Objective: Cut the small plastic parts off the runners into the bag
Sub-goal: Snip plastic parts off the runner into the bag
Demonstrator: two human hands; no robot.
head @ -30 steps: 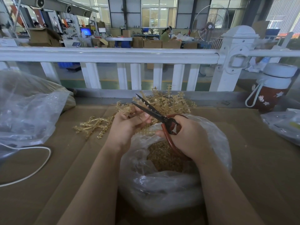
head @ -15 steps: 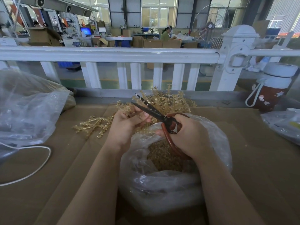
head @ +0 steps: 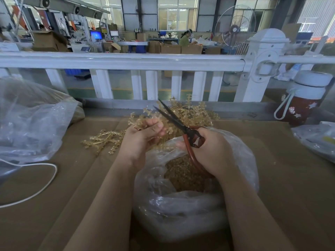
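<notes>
Your left hand (head: 143,136) pinches a thin amber runner (head: 145,122) above the open bag (head: 181,205). Your right hand (head: 210,151) grips the scissors (head: 174,117), blades parted. Runner looks light, stiff, probably brittle: hold its spine close to the cut.

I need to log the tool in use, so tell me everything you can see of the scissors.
The scissors have two long, dark, narrow blades, parted in a thin V and pointing up and away to the left. The handles are reddish-brown loops that look coated. The right hand grips the handles, fingers curled round them, above the open bag. The blades pass just right of the left hand, in front of the runner pile. Whether they touch a runner cannot be told.
</notes>
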